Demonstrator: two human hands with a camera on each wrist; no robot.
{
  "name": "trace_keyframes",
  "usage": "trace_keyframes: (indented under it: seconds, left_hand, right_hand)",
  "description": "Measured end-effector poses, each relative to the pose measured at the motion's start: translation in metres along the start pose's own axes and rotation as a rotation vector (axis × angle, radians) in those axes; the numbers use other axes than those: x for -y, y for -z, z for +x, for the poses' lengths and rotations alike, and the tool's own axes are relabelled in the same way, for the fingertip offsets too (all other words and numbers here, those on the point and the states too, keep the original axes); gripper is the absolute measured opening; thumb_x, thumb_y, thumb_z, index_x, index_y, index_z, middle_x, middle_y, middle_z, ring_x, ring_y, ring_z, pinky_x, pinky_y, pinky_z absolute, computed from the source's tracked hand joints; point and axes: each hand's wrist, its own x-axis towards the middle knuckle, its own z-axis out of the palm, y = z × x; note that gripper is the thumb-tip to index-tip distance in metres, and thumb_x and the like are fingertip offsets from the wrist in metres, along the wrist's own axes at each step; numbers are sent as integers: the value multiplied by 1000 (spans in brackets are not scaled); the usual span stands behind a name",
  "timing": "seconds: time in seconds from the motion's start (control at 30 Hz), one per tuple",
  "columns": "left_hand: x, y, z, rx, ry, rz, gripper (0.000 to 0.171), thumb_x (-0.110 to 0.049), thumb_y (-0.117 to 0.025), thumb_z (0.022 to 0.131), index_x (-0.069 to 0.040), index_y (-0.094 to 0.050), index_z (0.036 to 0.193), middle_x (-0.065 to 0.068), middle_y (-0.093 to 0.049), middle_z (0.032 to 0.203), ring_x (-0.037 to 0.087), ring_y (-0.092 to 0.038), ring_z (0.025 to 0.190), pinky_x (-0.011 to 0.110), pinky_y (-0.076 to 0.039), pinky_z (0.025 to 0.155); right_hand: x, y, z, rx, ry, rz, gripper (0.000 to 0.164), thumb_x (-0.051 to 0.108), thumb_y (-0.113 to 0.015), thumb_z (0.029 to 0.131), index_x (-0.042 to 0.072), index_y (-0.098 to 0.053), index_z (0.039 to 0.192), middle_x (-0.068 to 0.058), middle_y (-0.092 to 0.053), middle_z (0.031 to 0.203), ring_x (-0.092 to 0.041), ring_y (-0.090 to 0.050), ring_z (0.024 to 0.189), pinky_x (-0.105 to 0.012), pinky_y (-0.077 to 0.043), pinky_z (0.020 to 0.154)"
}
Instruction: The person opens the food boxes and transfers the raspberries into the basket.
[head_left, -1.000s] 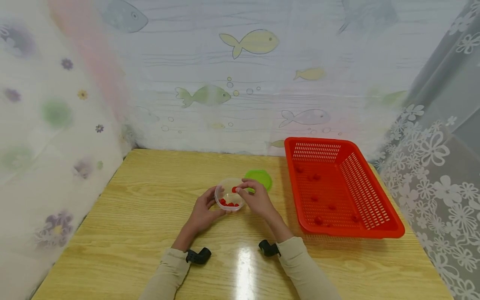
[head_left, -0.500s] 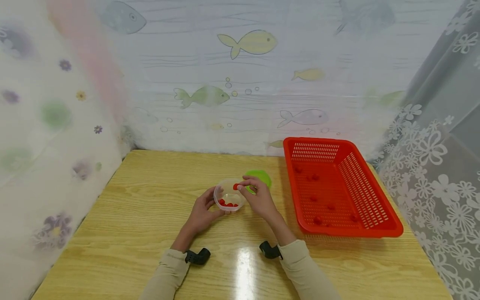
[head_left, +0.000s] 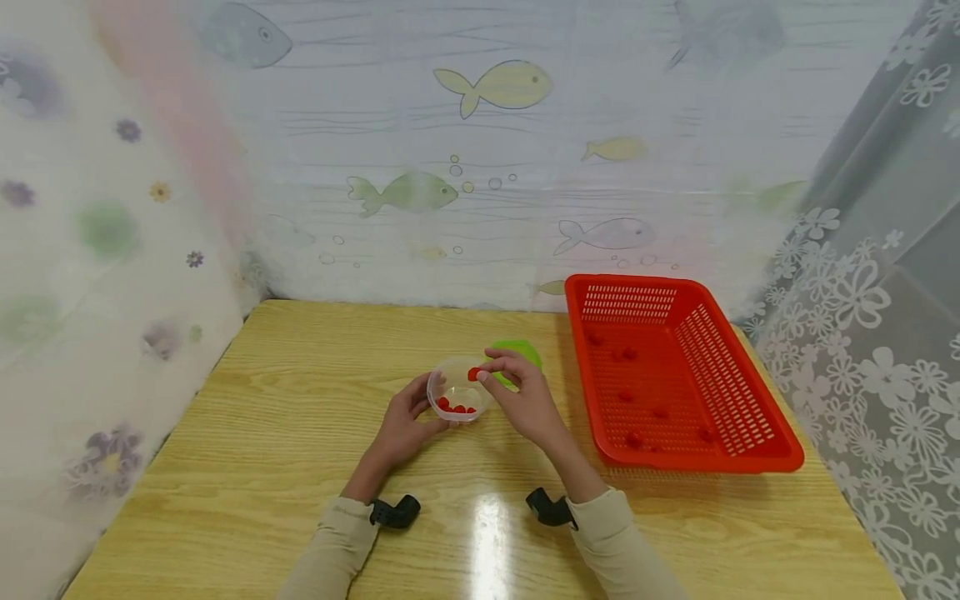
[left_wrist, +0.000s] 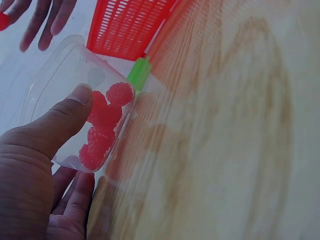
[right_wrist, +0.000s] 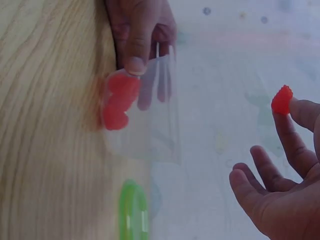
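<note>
My left hand (head_left: 403, 427) grips a clear plastic container (head_left: 459, 389) from its left side, thumb on the near wall and fingers round the far side. Several red raspberries (left_wrist: 107, 115) lie at the bottom of this container, seen through its wall in both wrist views. Between thumb and index finger, my right hand (head_left: 522, 402) pinches a single raspberry (right_wrist: 282, 100), held above the container's right rim. The other fingers of that hand are spread and touch nothing. Behind the right hand a green lid (head_left: 521, 348) lies on the table, partly covered by it.
At the right stands a large red perforated basket (head_left: 587, 379) with several raspberries (head_left: 634, 438) scattered on its floor. The wooden table (head_left: 247, 433) meets a fish-patterned curtain (head_left: 315, 167) at the back. Curtains also hang at both sides.
My right hand has shifted slightly up and to the right with the raspberry still pinched. The left hand and container have stayed almost where they were.
</note>
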Motion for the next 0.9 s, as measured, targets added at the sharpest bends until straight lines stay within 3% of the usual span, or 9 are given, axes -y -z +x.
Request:
trace_keyframes:
  seconds: [0.2, 0.53, 0.67, 0.8, 0.9]
  left_hand:
    - [1, 0, -1, -4, -6, 19, 79, 0, -84, 82, -2, -45, 151, 21, -52, 147, 37, -52, 136, 37, -46, 110]
    - [0, 0, -1, 4, -9, 14, 78, -3, -84, 82, -3, -46, 150, 20, -52, 147, 36, -52, 136, 34, -47, 110]
    - [0, 0, -1, 1, -2, 15, 79, -2, -85, 82, -4, -46, 150, 19, -52, 148, 35, -51, 137, 36, -46, 111]
    - [0, 0, -1, 2, -3, 13, 79, -2, -84, 82, -4, -46, 150, 20, -53, 147, 36, -52, 137, 36, -47, 110]
    - [0, -1, -1, 2, 1, 12, 78, -1, -84, 82, -4, -46, 150, 20, -53, 147, 35, -52, 136, 32, -47, 110]
  right_hand:
    - [13, 13, -7, -10, 35, -27, 11, 8, -69, 97, -2, -73, 100, -20, -59, 138, -39, -51, 135, -59, -40, 114]
    - [37, 48, -23, -44, 8, -78, 11, 12, -69, 98, 2, -74, 100, -14, -59, 140, -35, -48, 139, -58, -34, 118]
    - [41, 63, -28, -84, 36, -66, 12, 10, -67, 99, 0, -73, 102, -14, -58, 140, -32, -49, 137, -57, -34, 119]
    - [40, 77, -30, -143, 61, -69, 15, 9, -66, 100, -3, -72, 106, -13, -59, 138, -30, -51, 135, -49, -38, 118]
    - [38, 89, -32, -186, 58, -68, 16, 9, -66, 100, -4, -72, 108, -10, -59, 136, -27, -56, 129, -33, -45, 113]
